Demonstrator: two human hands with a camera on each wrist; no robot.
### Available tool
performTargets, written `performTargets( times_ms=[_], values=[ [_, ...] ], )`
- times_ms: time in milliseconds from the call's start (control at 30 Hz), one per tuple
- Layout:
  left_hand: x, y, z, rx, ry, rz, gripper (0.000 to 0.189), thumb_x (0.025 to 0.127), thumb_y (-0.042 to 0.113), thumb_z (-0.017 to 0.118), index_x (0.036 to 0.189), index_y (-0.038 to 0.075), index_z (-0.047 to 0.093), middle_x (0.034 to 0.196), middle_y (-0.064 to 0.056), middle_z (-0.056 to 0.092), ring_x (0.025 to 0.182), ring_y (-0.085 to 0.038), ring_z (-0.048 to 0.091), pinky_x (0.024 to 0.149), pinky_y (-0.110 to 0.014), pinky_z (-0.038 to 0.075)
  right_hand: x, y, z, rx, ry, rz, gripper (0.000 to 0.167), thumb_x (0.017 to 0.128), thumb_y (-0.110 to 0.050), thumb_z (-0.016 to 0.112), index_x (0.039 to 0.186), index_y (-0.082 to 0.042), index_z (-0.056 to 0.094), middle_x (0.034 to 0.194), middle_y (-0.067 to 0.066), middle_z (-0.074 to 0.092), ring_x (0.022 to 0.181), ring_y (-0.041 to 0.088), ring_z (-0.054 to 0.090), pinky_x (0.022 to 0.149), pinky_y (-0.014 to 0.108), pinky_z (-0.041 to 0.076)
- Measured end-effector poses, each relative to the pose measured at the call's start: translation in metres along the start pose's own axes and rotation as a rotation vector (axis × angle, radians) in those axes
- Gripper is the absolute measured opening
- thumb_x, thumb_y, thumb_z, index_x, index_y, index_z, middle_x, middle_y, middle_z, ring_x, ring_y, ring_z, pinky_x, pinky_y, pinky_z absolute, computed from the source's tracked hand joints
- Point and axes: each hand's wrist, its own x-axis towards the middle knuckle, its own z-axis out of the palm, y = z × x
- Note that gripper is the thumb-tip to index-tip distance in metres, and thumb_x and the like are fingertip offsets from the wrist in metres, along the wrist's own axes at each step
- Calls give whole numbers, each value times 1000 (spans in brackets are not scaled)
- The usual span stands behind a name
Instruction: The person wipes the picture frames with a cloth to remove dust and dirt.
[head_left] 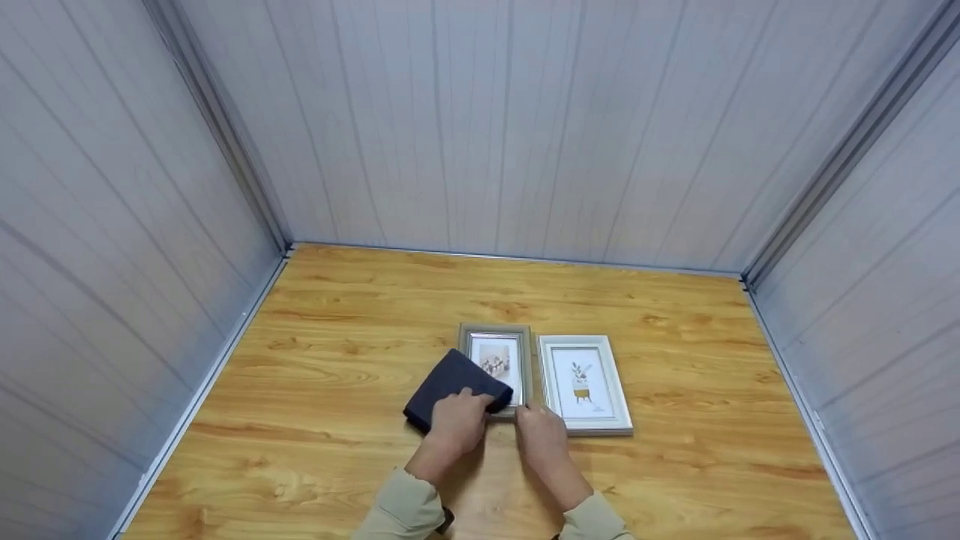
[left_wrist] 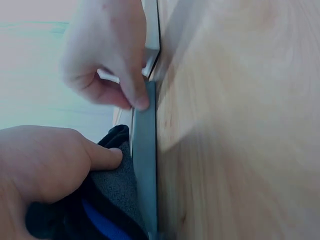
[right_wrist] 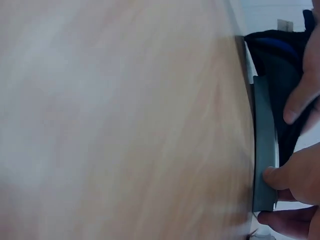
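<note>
My left hand [head_left: 459, 421] grips a folded dark cloth [head_left: 448, 382], thumb on top, over the lower left part of a grey picture frame [head_left: 526, 364]. The cloth hides that part of the frame and some of its picture. At the lower right corner of the same frame, my right hand [head_left: 541, 436] pinches the rim. In the right wrist view its thumb presses on the frame's grey side [right_wrist: 265, 132], with other fingers round the corner. The left wrist view shows a blue patch on the cloth [left_wrist: 115, 185].
A white picture frame [head_left: 624, 405] with a potted-plant print lies close beside the grey one, to its right. Both lie on a wood-grain table top [head_left: 337, 360]. Pale panelled walls [head_left: 480, 135] enclose it at the back and on both sides.
</note>
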Motion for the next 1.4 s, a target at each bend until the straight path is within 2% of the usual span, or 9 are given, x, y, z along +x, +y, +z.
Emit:
performTargets(
  times_ms=[100, 200, 400, 533, 833, 967, 1233, 1400],
  values=[
    [-1, -4, -2, -14, -23, -13, 26, 94, 19, 61, 119, 19, 70, 101, -10, 67, 88, -30, 65, 67, -46, 53, 1, 0, -1, 15, -12, 8, 20, 64, 13, 69, 65, -5, 59, 65, 5, 51, 48, 24, 55, 43, 36, 44],
    [1, -2, -3, -21, -35, 8, 27, 94, 17, 60, 119, 17, 70, 102, -10, 68, 89, -29, 65, 68, -45, 53, 1, 1, 0, 22, -9, 15, 19, 65, 11, 70, 65, -5, 59, 64, 5, 50, 48, 24, 54, 43, 36, 44],
    [5, 14, 1, 8, -26, 105, 30, 94, 17, 58, 122, 15, 68, 104, -11, 68, 89, -28, 65, 70, -44, 53, 2, 2, 2, 6, 0, 12, 11, 73, 4, 72, 69, -3, 64, 68, 7, 56, 52, 25, 58, 45, 36, 47],
    [7, 21, 4, 47, 4, 123, 30, 94, 19, 58, 122, 15, 68, 102, -12, 66, 86, -29, 65, 68, -44, 53, 5, 0, 2, 9, 7, 30, 11, 75, 0, 72, 69, -4, 63, 69, 7, 57, 54, 25, 59, 47, 37, 48],
    [2, 23, 14, 91, 49, 72, 29, 96, 24, 56, 122, 20, 67, 97, -11, 65, 83, -29, 65, 63, -44, 53, 3, -2, 2, -58, 45, 44, 15, 73, -3, 75, 67, -5, 61, 68, 8, 59, 50, 24, 58, 42, 36, 46],
    [-2, 17, 11, 114, 64, 51, 26, 94, 23, 59, 118, 20, 69, 92, -12, 64, 77, -30, 64, 60, -44, 52, 3, -4, 3, -79, 51, 59, 15, 72, -4, 76, 66, -6, 62, 66, 8, 58, 48, 24, 57, 40, 36, 45],
    [-7, -1, 0, 96, -39, -108, 26, 94, 22, 59, 119, 19, 67, 95, -13, 63, 80, -31, 63, 61, -47, 52, 0, -3, 3, -46, -11, 54, 20, 63, 8, 74, 66, -5, 59, 67, 7, 53, 50, 24, 56, 41, 36, 45],
    [2, 0, -3, 110, -78, -167, 26, 93, 25, 62, 115, 12, 66, 94, -14, 63, 80, -30, 64, 62, -45, 53, 3, -2, 3, -11, -5, 60, 19, 65, 7, 73, 67, -6, 59, 68, 6, 53, 50, 25, 55, 42, 37, 46]
  ],
)
